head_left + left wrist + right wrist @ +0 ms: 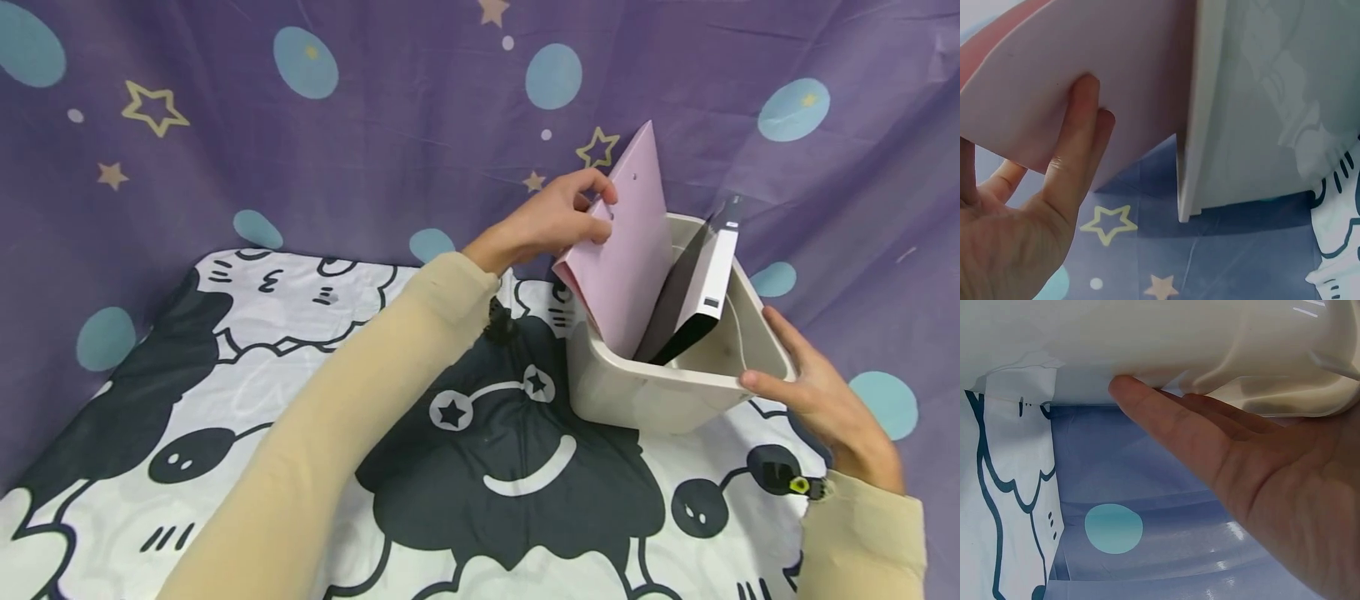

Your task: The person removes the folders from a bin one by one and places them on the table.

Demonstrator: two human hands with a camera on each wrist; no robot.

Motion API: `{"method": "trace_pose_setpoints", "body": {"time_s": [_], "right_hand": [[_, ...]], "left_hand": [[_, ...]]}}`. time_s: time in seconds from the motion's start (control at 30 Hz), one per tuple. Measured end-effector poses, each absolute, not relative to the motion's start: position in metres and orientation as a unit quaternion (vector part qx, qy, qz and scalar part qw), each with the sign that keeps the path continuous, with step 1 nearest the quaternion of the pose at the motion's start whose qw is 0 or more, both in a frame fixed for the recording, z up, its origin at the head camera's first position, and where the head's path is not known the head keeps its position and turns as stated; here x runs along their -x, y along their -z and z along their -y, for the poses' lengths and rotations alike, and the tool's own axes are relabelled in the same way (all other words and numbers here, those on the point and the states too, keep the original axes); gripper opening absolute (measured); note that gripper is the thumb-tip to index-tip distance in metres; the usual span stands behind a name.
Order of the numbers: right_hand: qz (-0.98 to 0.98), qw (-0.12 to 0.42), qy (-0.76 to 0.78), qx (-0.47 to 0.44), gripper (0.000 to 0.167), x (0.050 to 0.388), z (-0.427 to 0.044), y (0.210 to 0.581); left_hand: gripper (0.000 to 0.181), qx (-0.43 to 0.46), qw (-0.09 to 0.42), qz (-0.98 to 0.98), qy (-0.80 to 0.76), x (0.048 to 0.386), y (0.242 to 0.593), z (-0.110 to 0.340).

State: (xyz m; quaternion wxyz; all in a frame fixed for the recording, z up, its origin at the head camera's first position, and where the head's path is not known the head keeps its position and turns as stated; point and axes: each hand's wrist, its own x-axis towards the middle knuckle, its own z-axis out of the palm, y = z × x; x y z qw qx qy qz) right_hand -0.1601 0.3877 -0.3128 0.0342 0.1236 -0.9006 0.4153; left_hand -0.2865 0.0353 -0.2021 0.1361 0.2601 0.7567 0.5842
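Note:
A white plastic bin (648, 396) stands at the right of the head view. A pink folder (630, 258) leans upright in its left side, with the top rising above the rim. My left hand (558, 218) pinches the folder's left edge; in the left wrist view, fingers (1072, 140) lie against one pink face. Beside it a white-and-black file binder (712, 271) slants inside the bin. My right hand (836, 408) holds the bin's right front corner, thumb at the rim. The right wrist view has fingers (1166, 419) along the bin's outer wall. The bin's floor is mostly hidden.
Under the bin lies a black-and-white cartoon-print cloth (517, 450). A purple curtain (420, 125) with stars and blue spots hangs behind and along the right side, close to the bin.

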Motion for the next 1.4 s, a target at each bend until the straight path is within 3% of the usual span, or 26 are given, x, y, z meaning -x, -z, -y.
{"method": "trace_pose_setpoints", "body": {"time_s": [0.47, 0.8, 1.4], "right_hand": [[0.899, 0.019, -0.424, -0.109, 0.089, 0.16, -0.389, 0.312], [0.901, 0.014, -0.421, -0.103, 0.089, 0.16, -0.389, 0.312], [0.9, 0.036, -0.412, -0.135, 0.089, 0.165, -0.391, 0.315]], "left_hand": [[0.031, -0.237, 0.107, -0.8, -0.54, 0.297, 0.209, -0.032], [0.044, -0.217, 0.155, -0.771, -0.578, 0.299, 0.209, -0.031], [0.056, -0.212, 0.128, -0.806, -0.538, 0.303, 0.202, -0.017]]}}
